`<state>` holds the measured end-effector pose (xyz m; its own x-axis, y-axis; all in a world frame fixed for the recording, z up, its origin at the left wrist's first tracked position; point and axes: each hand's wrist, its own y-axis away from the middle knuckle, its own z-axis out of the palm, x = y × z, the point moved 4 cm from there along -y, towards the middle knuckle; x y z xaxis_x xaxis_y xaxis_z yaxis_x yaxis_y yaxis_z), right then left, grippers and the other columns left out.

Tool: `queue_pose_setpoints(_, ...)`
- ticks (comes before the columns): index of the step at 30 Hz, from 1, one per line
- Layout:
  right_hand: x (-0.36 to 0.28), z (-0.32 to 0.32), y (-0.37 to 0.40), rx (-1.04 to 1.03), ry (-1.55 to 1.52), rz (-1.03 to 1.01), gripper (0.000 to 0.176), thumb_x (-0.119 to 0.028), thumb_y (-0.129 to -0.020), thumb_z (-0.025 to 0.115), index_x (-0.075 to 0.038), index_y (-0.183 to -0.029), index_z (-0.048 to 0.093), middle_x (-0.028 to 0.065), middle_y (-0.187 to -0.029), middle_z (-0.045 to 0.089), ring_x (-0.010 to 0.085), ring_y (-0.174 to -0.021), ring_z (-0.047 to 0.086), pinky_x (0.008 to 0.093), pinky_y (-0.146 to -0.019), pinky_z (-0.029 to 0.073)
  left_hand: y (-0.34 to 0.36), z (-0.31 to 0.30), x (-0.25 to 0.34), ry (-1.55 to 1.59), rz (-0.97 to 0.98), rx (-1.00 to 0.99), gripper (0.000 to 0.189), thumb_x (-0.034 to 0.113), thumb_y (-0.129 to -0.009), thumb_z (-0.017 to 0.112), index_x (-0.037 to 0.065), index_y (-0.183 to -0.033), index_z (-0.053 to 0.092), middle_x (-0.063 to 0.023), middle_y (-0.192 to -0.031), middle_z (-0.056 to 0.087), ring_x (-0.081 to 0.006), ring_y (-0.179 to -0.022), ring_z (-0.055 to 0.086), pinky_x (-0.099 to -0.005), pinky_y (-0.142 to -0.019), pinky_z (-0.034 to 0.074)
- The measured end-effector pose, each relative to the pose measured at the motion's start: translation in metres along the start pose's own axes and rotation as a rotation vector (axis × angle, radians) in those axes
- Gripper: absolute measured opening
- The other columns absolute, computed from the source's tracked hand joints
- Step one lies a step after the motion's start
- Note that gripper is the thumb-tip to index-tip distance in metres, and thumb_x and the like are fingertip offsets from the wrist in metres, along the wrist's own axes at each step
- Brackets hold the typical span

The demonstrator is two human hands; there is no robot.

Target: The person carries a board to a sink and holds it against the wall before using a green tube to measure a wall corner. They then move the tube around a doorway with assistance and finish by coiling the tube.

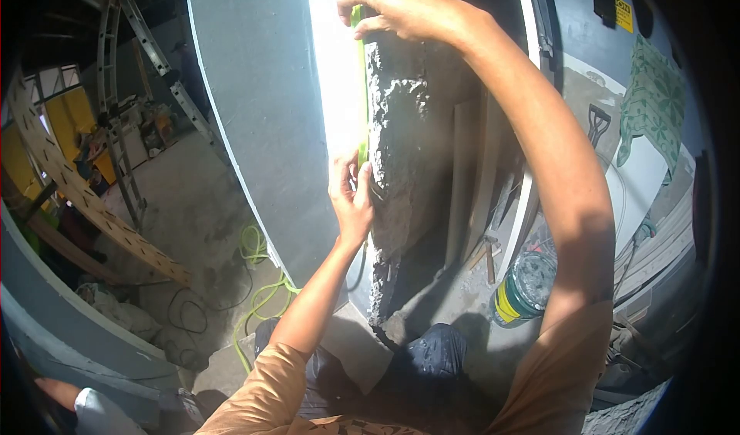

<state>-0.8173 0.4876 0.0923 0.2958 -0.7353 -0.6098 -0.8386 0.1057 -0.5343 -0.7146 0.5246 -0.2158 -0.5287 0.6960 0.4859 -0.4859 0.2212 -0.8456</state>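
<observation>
A yellow-green strip (pixel 362 103), which looks like a measuring tape, runs upright along the rough, broken edge (pixel 376 134) of a grey wall panel (pixel 258 88). At the top of the view my right hand (pixel 389 7) has its fingers closed round the strip's upper part. Lower down, my left hand (pixel 352 196) pinches the strip's lower part against the bright side of the edge. Strong light washes out the wall face beside the strip.
Ladder (pixel 144 30) and perforated plank (pixel 92 204) at left; green hose (pixel 266 296) on the floor. At right, a bucket (pixel 524 288), a hammer (pixel 490 261) and a patterned cloth (pixel 651 99). Another person's arm (pixel 62 392) shows at lower left.
</observation>
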Motion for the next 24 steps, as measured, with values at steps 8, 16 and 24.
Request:
queue_pose_setpoints(8,-0.005,-0.001,0.006,-0.009,0.035,0.010,0.041,-0.027,-0.107,0.051,-0.011,-0.141,0.035,0.0120,-0.111,0.056,0.0144,-0.068,0.057,0.0225,-0.045,0.039,-0.001,-0.001,0.003,0.009,-0.031,0.028,0.031,0.000,-0.096,0.066,-0.002,-0.127,0.066,-0.0075,-0.104,0.060,-0.0158,-0.091,0.053,-0.0292,-0.081,0.045)
queue_pose_setpoints(16,-0.006,-0.001,0.009,-0.041,0.043,-0.006,0.052,-0.033,-0.106,0.053,-0.012,-0.148,0.029,0.0149,-0.117,0.054,0.0179,-0.075,0.061,0.0234,-0.047,0.041,-0.001,-0.001,-0.004,-0.018,0.037,-0.020,0.025,0.001,-0.101,0.062,-0.002,-0.126,0.062,-0.0013,-0.104,0.046,-0.0079,-0.084,0.045,-0.0227,-0.073,0.042)
queue_pose_setpoints(24,-0.007,0.000,0.010,-0.045,0.063,0.043,0.065,-0.041,-0.107,0.050,-0.014,-0.157,0.020,0.0243,-0.136,0.049,0.0354,-0.116,0.065,0.0261,-0.052,0.044,-0.002,-0.001,-0.003,-0.027,0.045,-0.016,0.026,0.001,-0.101,0.062,-0.002,-0.127,0.061,-0.0014,-0.105,0.047,-0.0077,-0.085,0.046,-0.0229,-0.073,0.043)
